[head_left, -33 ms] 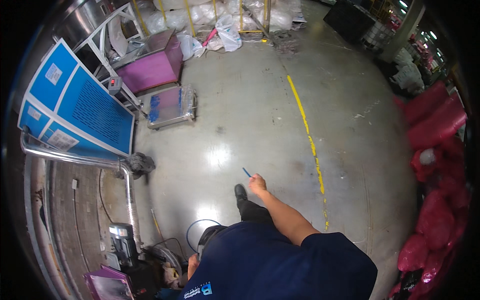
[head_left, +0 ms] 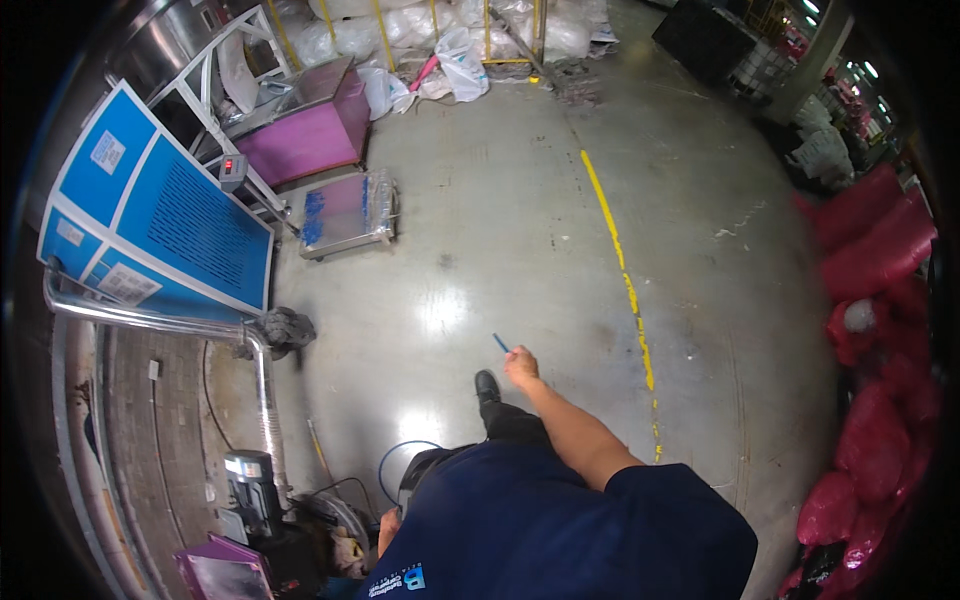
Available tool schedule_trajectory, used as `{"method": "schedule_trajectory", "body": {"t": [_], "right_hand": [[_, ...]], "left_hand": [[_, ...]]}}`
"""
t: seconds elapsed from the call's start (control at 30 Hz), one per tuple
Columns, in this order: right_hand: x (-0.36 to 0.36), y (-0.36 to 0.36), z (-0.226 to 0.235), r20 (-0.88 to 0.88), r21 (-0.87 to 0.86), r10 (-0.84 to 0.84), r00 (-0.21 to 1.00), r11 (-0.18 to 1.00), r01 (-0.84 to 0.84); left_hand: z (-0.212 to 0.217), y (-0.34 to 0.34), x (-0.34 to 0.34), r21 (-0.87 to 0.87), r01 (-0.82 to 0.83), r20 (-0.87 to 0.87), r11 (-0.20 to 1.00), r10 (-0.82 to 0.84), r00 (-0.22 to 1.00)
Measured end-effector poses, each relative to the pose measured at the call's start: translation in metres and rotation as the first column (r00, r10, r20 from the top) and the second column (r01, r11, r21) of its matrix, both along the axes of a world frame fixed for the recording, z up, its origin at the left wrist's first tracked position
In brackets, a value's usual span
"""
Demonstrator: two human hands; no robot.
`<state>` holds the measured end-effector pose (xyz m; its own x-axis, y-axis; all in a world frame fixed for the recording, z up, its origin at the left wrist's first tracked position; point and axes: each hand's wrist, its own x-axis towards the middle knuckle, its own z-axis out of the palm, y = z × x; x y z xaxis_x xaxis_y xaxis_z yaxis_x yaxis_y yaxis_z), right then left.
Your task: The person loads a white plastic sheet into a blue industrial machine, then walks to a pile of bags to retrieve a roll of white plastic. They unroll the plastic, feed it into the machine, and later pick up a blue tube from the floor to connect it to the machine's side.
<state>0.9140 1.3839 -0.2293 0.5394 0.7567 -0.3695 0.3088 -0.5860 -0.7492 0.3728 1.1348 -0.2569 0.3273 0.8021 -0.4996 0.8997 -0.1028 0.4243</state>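
Out in front of my body, above the grey floor (head_left: pixel 480 240), my right hand (head_left: pixel 521 368) is closed round a slim blue stick-like tool (head_left: pixel 501 343). One end of it sticks out past my fingers, up and to the left; its exact kind is too small to make out. Low by my left side, my left hand (head_left: pixel 388 528) shows only in part beside my dark blue shirt. Its fingers are hidden, so I cannot see whether it holds anything. A thin blue loop of hose or cable (head_left: pixel 392 455) curves just beyond it.
A motor (head_left: pixel 252 490) and a shiny metal pipe (head_left: pixel 262 385) stand at the left, before a blue panelled cabinet (head_left: pixel 150 200). Farther off are a platform scale (head_left: pixel 345 215) and a purple bin (head_left: pixel 310 140). Pink wrapped bundles (head_left: pixel 865 430) line the right, past a yellow floor line (head_left: pixel 625 270).
The whole scene sits slightly farther right in the picture, as my view has turned a little left. My right hand keeps its hold on the blue tool.
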Motion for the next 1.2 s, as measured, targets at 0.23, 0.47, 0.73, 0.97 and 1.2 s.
{"method": "schedule_trajectory", "body": {"t": [0.23, 0.47, 0.73, 0.97, 1.2], "right_hand": [[0.052, 0.131, -0.072, -0.003, -0.019, -0.119, 0.993, 0.993, 0.119], [0.037, 0.300, 0.025, -0.003, -0.215, -0.186, 0.982, 0.960, 0.182], [0.138, 0.478, 0.039, 0.207, 0.109, -0.432, 0.878, 0.902, 0.418], [0.175, 0.611, 0.076, 0.002, 0.180, -0.465, 0.885, 0.871, 0.457], [0.192, 0.741, 0.072, -0.111, 0.144, -0.440, 0.891, 0.880, 0.453]], "left_hand": [[0.078, 0.174, 0.055, -0.673, -0.727, 0.034, 0.138, 0.987, 0.156], [0.061, 0.303, 0.062, -0.691, -0.708, -0.081, 0.146, 0.957, 0.277], [0.075, 0.503, 0.020, -0.723, -0.649, -0.071, 0.236, 0.909, 0.410], [0.126, 0.688, -0.028, -0.545, -0.787, 0.238, 0.289, 0.953, 0.185], [0.163, 0.777, -0.008, -0.470, -0.849, 0.232, 0.242, 0.962, 0.146]]}}
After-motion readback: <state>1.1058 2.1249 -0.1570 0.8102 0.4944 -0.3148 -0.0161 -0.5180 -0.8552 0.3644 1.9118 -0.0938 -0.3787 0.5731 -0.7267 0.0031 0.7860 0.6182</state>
